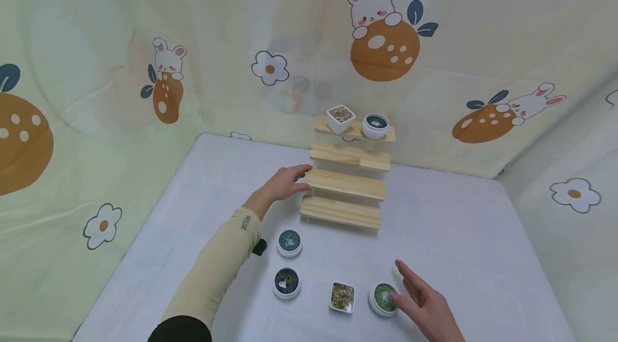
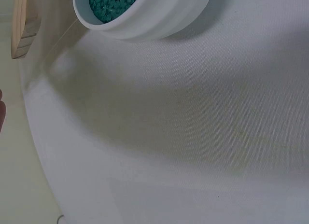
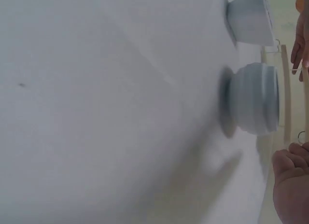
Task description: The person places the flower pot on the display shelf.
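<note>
Head view, wooden shelf [image 1: 348, 184]: four tiers, centre of the dial.
Pale sleeve [image 1: 217, 261]: eight o'clock from the shelf; dark lettering by the cuff, too small to read.
Right hand [image 1: 426, 305]: five o'clock, fingers extended, thumb over the green-filled pot [image 1: 382, 300], contact unclear.
Left hand [image 1: 284, 183]: nine o'clock, fingers and thumb parted at the shelf's end; touching, cannot tell.
Green-filled pot: on white cloth [image 1: 454, 224], five o'clock.

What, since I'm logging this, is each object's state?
Upper square pot: upright, filled
Upper round pot: upright, filled
Wooden shelf: standing, both upper pots atop
Lower square pot: upright, filled
Teal-filled pot: upright
Dark-filled pot: upright
Green-filled pot: upright
Left hand: open, at shelf's left end
Right hand: open, at green-filled pot; contact unclear
</note>
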Tool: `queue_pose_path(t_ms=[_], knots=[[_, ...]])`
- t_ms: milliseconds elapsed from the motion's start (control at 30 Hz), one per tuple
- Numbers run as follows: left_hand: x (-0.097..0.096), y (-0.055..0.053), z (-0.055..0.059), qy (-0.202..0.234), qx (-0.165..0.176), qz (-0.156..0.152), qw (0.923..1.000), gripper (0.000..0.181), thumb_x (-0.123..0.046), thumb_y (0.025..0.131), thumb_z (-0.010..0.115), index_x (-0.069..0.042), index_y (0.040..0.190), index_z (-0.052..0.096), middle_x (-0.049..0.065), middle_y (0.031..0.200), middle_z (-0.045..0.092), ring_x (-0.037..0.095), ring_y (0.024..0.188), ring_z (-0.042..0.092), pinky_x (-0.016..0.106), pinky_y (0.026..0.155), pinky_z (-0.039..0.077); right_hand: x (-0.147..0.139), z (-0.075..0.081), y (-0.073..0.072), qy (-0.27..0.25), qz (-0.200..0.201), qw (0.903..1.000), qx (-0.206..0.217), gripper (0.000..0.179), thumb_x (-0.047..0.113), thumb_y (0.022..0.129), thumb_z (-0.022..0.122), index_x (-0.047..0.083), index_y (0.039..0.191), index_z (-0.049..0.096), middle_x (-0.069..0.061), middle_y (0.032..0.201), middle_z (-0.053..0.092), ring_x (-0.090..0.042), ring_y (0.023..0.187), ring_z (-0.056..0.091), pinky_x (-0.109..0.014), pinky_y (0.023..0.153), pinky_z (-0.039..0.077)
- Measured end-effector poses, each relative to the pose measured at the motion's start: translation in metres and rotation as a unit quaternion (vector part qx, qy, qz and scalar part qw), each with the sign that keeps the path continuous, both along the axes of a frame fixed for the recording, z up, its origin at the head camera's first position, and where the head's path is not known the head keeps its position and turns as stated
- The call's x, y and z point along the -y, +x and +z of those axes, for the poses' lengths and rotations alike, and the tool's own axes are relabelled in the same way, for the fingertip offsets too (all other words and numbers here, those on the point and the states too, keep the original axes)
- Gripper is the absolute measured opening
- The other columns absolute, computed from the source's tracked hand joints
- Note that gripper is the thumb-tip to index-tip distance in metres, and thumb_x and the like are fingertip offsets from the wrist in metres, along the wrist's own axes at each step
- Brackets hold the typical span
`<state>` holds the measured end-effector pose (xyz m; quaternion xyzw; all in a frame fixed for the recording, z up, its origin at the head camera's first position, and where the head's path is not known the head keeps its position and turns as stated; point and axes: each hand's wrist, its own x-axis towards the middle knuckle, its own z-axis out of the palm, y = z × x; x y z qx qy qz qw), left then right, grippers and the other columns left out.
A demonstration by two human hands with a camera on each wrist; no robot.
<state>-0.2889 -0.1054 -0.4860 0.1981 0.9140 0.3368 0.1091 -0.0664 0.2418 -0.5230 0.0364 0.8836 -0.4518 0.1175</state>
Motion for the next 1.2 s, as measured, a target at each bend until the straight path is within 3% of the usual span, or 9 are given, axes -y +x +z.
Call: queue_pose_path(t_ms=[267,700,1000,1200], knots=[[0.001,0.0,-0.001,0.005,-0.001,-0.001,1.0,0.065,-0.032,0.094,0.067,-0.008,0.148,0.041,0.012,0.147,0.047,0.028,0.13,0.051,0.039,0.108,0.043,0.003,-0.021,0.014,-0.021,-0.002,0.9998,-0.002,0.085,0.044,0.078,0.08,0.017,0.149,0.043,-0.006,0.151,0.043,-0.029,0.135,0.043,-0.024,0.103,0.045],[0.0,0.001,-0.002,0.007,0.003,-0.002,1.0,0.064,-0.031,0.095,0.066,-0.008,0.149,0.04,0.011,0.148,0.046,0.028,0.13,0.05,0.038,0.109,0.042,0.011,-0.039,0.02,-0.006,-0.018,0.9998,-0.009,0.088,0.039,0.073,0.085,0.009,0.147,0.045,-0.01,0.148,0.046,-0.021,0.136,0.038,-0.01,0.101,0.037],[0.001,0.001,-0.001,0.009,0.004,0.0,1.0,0.064,-0.032,0.095,0.065,-0.008,0.149,0.04,0.011,0.149,0.045,0.028,0.131,0.049,0.038,0.109,0.042,0.011,-0.046,0.021,-0.05,-0.033,0.998,-0.021,0.087,0.029,0.071,0.088,0.008,0.145,0.047,-0.011,0.147,0.048,0.014,0.12,0.038,-0.007,0.096,0.04],[0.001,0.0,-0.001,0.008,0.003,-0.001,1.0,0.065,-0.033,0.095,0.065,-0.009,0.149,0.039,0.011,0.149,0.045,0.028,0.131,0.05,0.038,0.109,0.042,0.01,-0.051,0.019,-0.086,-0.035,0.9956,-0.014,0.087,0.024,0.072,0.087,0.006,0.146,0.045,-0.014,0.149,0.045,0.018,0.118,0.037,-0.008,0.097,0.04]])
